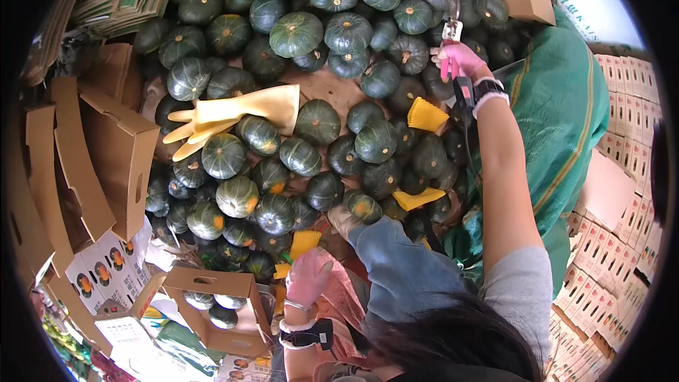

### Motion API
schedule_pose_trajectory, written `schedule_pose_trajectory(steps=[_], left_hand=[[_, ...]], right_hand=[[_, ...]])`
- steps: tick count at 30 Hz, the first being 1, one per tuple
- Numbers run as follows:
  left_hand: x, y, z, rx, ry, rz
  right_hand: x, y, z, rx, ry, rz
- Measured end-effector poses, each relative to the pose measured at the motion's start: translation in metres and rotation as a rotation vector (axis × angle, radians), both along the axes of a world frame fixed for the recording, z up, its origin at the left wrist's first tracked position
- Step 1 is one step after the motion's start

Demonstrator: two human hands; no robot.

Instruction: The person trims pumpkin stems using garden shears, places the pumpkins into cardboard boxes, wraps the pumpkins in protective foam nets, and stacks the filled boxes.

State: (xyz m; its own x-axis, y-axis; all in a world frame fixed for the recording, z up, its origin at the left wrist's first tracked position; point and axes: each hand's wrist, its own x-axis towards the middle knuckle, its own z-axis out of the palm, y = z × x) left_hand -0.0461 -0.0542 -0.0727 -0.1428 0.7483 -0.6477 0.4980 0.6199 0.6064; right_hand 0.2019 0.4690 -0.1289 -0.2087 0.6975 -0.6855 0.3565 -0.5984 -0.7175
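Note:
My right hand (461,60), in a pink glove, grips a small metal tool (453,30) with pink handles, held over the dark green pumpkins (408,54) at the upper right. The tool's tip reaches the pumpkins there. My left hand (309,277), also gloved in pink, rests by my knee with the thumb apart from the fingers and nothing visible in it. Yellow foam netting (305,242) lies just above it. A pale yellow rubber glove (244,110) is spread over pumpkins at the centre left.
Open cardboard boxes (117,145) stand on the left. Another box (205,279) at lower left holds several pumpkins. A green woven sack (566,99) bulges on the right, beside stacked printed cartons (629,85). More yellow netting (426,114) lies among the pumpkins.

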Motion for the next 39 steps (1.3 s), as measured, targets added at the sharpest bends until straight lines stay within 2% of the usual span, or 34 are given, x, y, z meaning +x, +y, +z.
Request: schedule_pose_trajectory(steps=[1,3,5,7,9,10,11,13,16,19,23,24,25,29,30,31,34,37,38,39], left_hand=[[0.001,-0.001,-0.003,-0.001,0.006,-0.017],[0.000,0.003,-0.001,-0.027,-0.001,-0.049],[-0.003,0.006,0.004,-0.038,0.001,-0.056],[-0.008,0.008,0.010,-0.034,0.012,-0.041],[-0.014,0.010,0.022,-0.039,0.028,0.002],[-0.016,0.012,0.025,-0.034,0.036,0.032],[-0.018,0.011,0.026,-0.021,0.053,0.036],[-0.020,0.006,0.028,0.000,0.082,0.044],[-0.021,0.005,0.027,-0.063,0.105,-0.009],[-0.015,-0.005,0.023,0.053,0.089,0.041],[-0.004,-0.014,0.021,0.066,0.063,0.027],[-0.002,-0.014,0.021,0.052,0.038,0.023],[0.001,-0.015,0.020,0.039,0.011,0.021],[0.011,-0.024,0.020,0.081,0.023,0.005],[0.013,-0.028,0.021,0.102,0.026,0.029],[0.014,-0.031,0.023,0.122,0.028,0.053],[0.014,-0.034,0.032,0.012,0.041,0.060],[0.015,-0.043,0.027,0.062,0.087,0.056],[0.016,-0.044,0.029,0.076,0.071,0.079],[0.014,-0.041,0.033,0.087,0.058,0.098]], right_hand=[[-0.010,-0.011,0.010,0.004,0.054,-0.141],[-0.006,-0.003,-0.008,0.000,0.018,0.021],[-0.018,-0.006,-0.034,0.239,-0.099,-0.034],[-0.039,-0.023,-0.020,0.251,-0.238,-0.140],[-0.057,-0.054,0.007,0.262,-0.256,-0.254],[-0.052,-0.064,0.005,0.200,-0.218,-0.233],[-0.034,-0.071,-0.023,0.210,-0.225,-0.176],[-0.036,-0.105,-0.014,0.268,-0.591,-0.118],[-0.041,-0.125,0.007,0.377,-0.798,0.073],[-0.036,-0.118,0.001,0.361,-0.703,0.284],[-0.035,-0.097,-0.011,0.211,-0.563,0.341],[-0.040,-0.092,-0.014,0.100,-0.627,0.335],[-0.059,-0.099,0.015,0.076,-0.740,0.399],[-0.042,-0.088,-0.013,0.225,-0.744,0.381],[-0.040,-0.089,0.001,0.303,-0.742,0.388],[-0.036,-0.085,-0.003,0.383,-0.622,0.366],[-0.037,-0.090,0.020,0.211,-0.393,0.258],[-0.048,-0.108,0.008,0.457,-0.570,0.373],[-0.057,-0.113,0.020,0.317,-0.483,0.250],[-0.054,-0.113,0.012,0.293,-0.481,0.212]])
